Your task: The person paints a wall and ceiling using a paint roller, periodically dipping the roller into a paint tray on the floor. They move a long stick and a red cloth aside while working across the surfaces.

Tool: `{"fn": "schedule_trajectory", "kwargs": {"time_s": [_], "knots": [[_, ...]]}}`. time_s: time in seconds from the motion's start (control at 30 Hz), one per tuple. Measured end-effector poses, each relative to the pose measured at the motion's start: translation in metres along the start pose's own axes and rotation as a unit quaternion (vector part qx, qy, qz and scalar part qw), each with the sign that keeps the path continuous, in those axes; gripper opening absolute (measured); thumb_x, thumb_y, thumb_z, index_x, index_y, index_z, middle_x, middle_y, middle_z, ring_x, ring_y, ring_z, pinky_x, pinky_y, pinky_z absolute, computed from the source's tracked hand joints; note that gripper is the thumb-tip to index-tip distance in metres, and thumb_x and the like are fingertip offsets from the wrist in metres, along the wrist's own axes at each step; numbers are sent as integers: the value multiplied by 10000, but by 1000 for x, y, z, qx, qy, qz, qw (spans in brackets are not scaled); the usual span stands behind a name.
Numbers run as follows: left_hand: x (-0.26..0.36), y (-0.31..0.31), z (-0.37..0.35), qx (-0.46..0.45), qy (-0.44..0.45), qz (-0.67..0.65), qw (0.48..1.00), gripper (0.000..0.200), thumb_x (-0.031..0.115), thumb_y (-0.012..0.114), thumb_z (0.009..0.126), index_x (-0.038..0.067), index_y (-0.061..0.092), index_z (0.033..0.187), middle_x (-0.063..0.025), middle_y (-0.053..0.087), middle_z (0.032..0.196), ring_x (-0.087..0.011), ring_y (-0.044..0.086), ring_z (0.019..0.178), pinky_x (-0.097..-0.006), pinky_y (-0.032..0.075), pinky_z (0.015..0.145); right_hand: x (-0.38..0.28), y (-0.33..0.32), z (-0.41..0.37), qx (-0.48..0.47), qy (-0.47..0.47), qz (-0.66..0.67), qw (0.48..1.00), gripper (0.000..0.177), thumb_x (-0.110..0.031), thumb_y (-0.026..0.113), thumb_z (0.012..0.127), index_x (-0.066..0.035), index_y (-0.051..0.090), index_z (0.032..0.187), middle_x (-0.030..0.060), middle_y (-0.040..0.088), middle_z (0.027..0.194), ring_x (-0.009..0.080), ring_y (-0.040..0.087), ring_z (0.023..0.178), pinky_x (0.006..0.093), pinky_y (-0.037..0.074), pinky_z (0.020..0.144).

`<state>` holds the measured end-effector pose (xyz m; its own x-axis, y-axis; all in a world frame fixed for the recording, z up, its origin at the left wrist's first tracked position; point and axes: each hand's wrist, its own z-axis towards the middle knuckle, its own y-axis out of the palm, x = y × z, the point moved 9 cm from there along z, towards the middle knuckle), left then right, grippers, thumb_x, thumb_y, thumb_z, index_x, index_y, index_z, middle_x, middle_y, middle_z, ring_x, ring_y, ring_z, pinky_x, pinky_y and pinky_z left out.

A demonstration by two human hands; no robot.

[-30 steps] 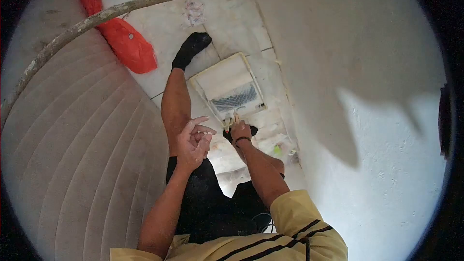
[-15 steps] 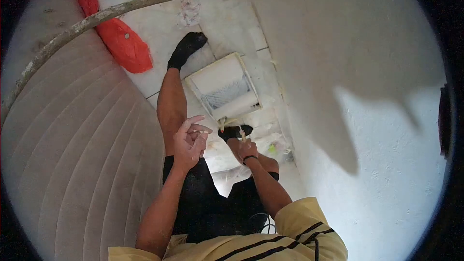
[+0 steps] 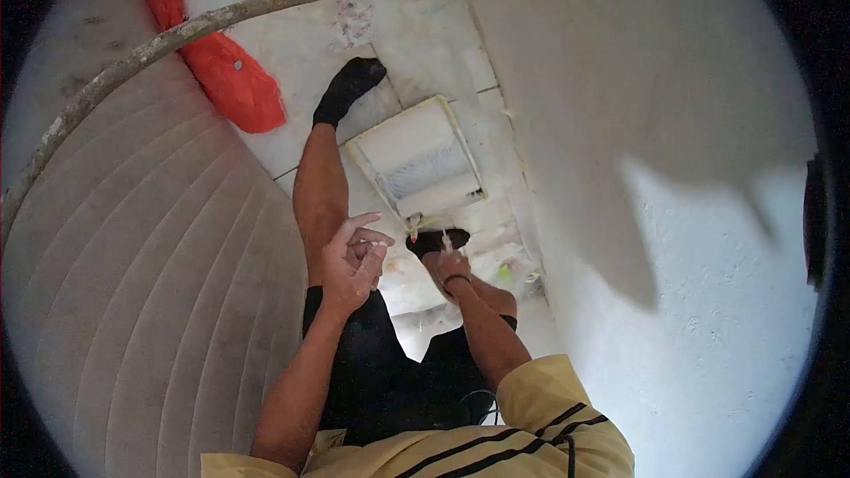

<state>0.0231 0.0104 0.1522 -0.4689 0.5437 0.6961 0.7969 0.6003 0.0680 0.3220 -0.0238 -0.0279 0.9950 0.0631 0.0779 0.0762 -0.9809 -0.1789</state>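
In the head view, my right hand (image 3: 454, 264) is closed round the thin handle of a paint roller (image 3: 448, 196). The roller's white sleeve appears to lie across the near end of a paint tray (image 3: 374, 181). White paint covers part of the tray's ribbed bed. My left hand (image 3: 352, 261) is held in the air over my left leg, its fingers half bent and apart. Whitish smears mark its fingertips, and I see no object in it. A small strip with a red tip (image 3: 413, 228) sits at the tray's near edge.
A quilted grey mattress (image 3: 195, 283) stands along the left. A long curved pole (image 3: 221, 16) crosses above a red plastic bag (image 3: 239, 84). At the right rises a pale wall (image 3: 575, 124). My feet in black socks are on the paint-marked tiled floor (image 3: 425, 44).
The view has shifted slightly. The tray's ribbed bed looks paler now, and the right hand with the roller handle has moved only a little. My left hand keeps nearly the same pose.
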Motion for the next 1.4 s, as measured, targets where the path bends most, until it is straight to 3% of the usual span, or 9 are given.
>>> {"fn": "schedule_trajectory", "kwargs": {"time_s": [0.17,0.23,0.53,0.6,0.7,0.97,1.03,1.27,1.4], "knots": [[2,0,-1,5,-15,-4,1000,411,219,559,910,-29,475,1227,-135,641,884,-54,479,461,-194,396,387,11,-9,-28,74,-63,-50,994,412,-397,498,899,-8,563,1019,230,631,931,428,622,895,493,511,792],[2,0,0,6,-28,-29,999,405,71,579,865,-57,466,1232,-163,631,910,-50,480,487,-185,382,405,0,-12,-25,98,-64,-27,993,413,-396,494,900,4,565,981,248,626,889,427,627,874,496,514,777],[1,-2,-3,2,-29,-32,999,400,79,580,870,-55,470,1230,-165,630,911,-52,483,490,-184,389,414,-73,-33,-2,30,-48,19,998,432,-353,462,920,39,599,1037,258,610,1072,385,611,1018,470,520,832],[0,-3,-2,0,-24,-38,999,398,73,579,869,-52,471,1231,-165,630,913,-50,484,493,-184,388,414,-48,-16,6,8,23,43,999,368,-340,476,907,-69,624,1107,230,606,1096,376,608,1026,462,520,840],[0,-3,-3,-2,-20,-42,999,394,60,575,867,-50,473,1231,-166,631,917,-49,487,499,-183,386,415,-11,-1,-3,0,16,56,998,514,-440,475,905,44,561,1053,331,598,1021,424,598,1018,474,495,870],[-6,-5,-3,-6,-14,-2,1000,409,179,552,901,-36,455,1236,-161,631,909,-60,476,451,-199,398,390,-10,3,20,8,33,31,999,453,-395,437,933,-1,566,1116,271,618,1008,400,604,990,467,502,843],[-4,-4,-3,-10,-2,-5,1000,413,185,553,899,-38,456,1234,-161,633,909,-61,475,449,-200,398,389,-49,-12,25,54,-69,-15,996,459,-391,445,931,30,562,1073,285,620,999,407,611,980,482,500,843],[0,-5,-3,-7,3,4,1000,414,195,551,905,-39,459,1234,-159,636,903,-56,471,445,-199,399,392,-38,11,28,96,-127,2,987,476,-417,433,935,29,548,1055,284,619,976,424,626,906,476,526,776],[3,-5,-1,-10,9,9,1000,427,214,552,903,-43,461,1233,-160,637,897,-56,467,440,-204,396,384,0,15,0,58,-36,15,998,451,-398,444,939,26,543,1056,275,627,971,410,636,890,474,530,771]]}}
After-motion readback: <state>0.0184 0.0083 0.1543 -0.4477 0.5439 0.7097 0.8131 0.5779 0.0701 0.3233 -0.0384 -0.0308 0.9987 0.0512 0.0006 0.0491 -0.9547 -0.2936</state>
